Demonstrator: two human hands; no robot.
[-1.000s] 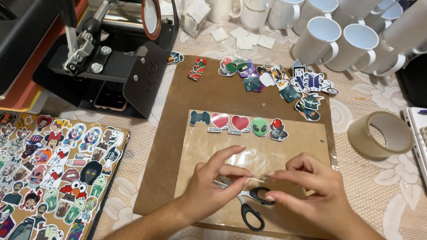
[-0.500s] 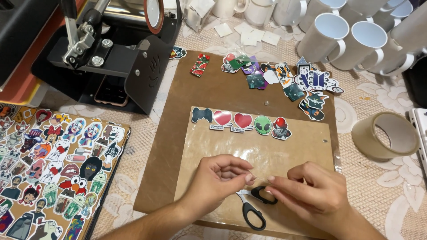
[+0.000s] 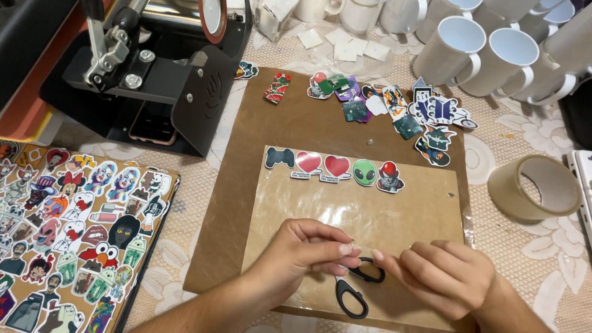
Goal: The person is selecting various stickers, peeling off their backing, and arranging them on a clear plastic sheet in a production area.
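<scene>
My left hand (image 3: 305, 251) and my right hand (image 3: 439, 275) meet fingertip to fingertip over a clear plastic sheet (image 3: 364, 219) on a brown board (image 3: 290, 117). The fingers of both hands are pinched together; whatever is between them is too small to see. Black-handled scissors (image 3: 353, 290) lie on the sheet just under the hands. A row of stickers (image 3: 336, 166) runs along the sheet's top edge: a game controller, two red hearts, a green alien head and a clown.
Loose stickers (image 3: 394, 108) lie at the board's far right. A sheet covered with several stickers (image 3: 68, 234) lies at left. A black press machine (image 3: 154, 68) stands at back left, white mugs (image 3: 487, 49) at back right, and a tape roll (image 3: 535, 188) at right.
Both hands have slid a little toward me and closed in, fingertips now touching. The view has shifted slightly.
</scene>
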